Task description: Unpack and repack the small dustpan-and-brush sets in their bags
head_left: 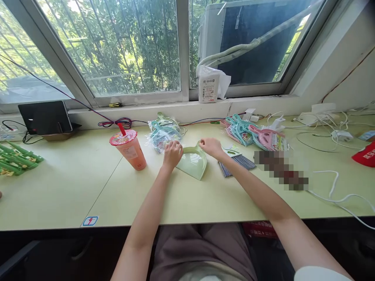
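A small pale green dustpan [193, 164] lies on the table in front of me, its wide edge toward me. My left hand [172, 155] is closed at the pan's left side, fingers curled over the edge. At the handle end, my right hand [211, 148] pinches the dustpan with bent fingers. Beside my right forearm is a small brush [244, 160] with grey bristles and a light green top, partly covered by the arm. Behind my left hand sit plastic-wrapped dustpan sets [165, 132] in blue and green.
A pink drink cup [131, 152] with a red straw stands to the left. More wrapped sets [265, 136] in teal and pink lie at the back right. White cables [334, 187] cross the right side. A tablet [45, 119] and green bundles [17, 160] are far left.
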Demonstrator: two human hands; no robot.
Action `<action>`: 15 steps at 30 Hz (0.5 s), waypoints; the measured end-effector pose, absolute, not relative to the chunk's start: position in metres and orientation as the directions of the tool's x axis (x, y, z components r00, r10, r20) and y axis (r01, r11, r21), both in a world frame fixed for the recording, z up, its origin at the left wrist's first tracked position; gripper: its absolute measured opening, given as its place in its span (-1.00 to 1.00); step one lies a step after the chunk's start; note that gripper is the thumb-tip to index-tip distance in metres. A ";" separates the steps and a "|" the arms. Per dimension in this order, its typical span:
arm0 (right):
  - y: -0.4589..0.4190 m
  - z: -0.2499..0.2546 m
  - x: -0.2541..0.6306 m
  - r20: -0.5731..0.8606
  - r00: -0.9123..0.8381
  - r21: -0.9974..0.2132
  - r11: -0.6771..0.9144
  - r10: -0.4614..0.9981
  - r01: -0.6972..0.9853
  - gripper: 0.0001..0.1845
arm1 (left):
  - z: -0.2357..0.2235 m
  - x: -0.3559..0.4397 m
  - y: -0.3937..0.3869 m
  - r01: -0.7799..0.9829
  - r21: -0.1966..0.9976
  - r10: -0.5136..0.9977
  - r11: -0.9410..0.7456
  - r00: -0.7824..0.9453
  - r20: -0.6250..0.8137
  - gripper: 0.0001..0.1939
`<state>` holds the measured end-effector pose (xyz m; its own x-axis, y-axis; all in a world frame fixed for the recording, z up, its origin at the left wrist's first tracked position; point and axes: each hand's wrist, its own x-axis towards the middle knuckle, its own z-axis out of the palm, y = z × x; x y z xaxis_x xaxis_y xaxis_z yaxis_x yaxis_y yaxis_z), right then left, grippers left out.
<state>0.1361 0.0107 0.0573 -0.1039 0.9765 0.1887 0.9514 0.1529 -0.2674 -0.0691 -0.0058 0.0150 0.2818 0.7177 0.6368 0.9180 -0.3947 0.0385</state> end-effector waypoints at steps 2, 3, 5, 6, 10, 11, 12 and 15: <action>-0.003 0.058 0.161 0.174 -0.022 -0.236 0.063 0.984 0.970 -0.69 | 0.018 -0.071 -0.007 0.933 0.031 0.737 -0.358 0.262 0.622 -0.75; -0.009 0.057 0.175 0.173 0.012 -0.224 0.028 0.985 0.974 -0.69 | 0.020 -0.072 -0.008 0.939 0.041 0.748 -0.342 0.246 0.616 -0.72; -0.019 0.052 0.207 0.187 0.066 -0.210 -0.026 0.980 0.977 -0.69 | 0.024 -0.070 -0.010 0.935 0.059 0.775 -0.348 0.252 0.579 -0.69; -0.021 0.049 0.222 0.198 0.081 -0.209 -0.039 0.977 0.977 -0.69 | 0.026 -0.068 -0.011 0.925 0.062 0.790 -0.374 0.283 0.544 -0.68; -0.016 0.029 0.267 0.179 0.042 -0.191 -0.007 0.983 0.982 -0.66 | 0.024 -0.055 -0.013 0.874 0.025 0.824 -0.485 0.447 0.348 -0.71; -0.012 0.024 0.272 0.156 0.033 -0.190 -0.003 0.987 0.982 -0.67 | 0.022 -0.052 -0.012 0.872 0.016 0.833 -0.490 0.462 0.306 -0.70; -0.009 0.020 0.275 0.136 0.029 -0.190 -0.002 0.990 0.982 -0.68 | 0.020 -0.050 -0.012 0.873 0.010 0.841 -0.488 0.467 0.275 -0.70; 0.000 0.013 0.275 0.116 0.036 -0.195 -0.013 0.993 0.981 -0.75 | 0.014 -0.046 -0.010 0.877 0.017 0.847 -0.479 0.458 0.271 -0.67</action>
<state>0.2746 -0.0003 0.0129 0.0362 0.9926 0.1160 0.9807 -0.0130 -0.1951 -0.0459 -0.0100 0.0144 0.4575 0.8469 0.2711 0.8774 -0.4795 0.0171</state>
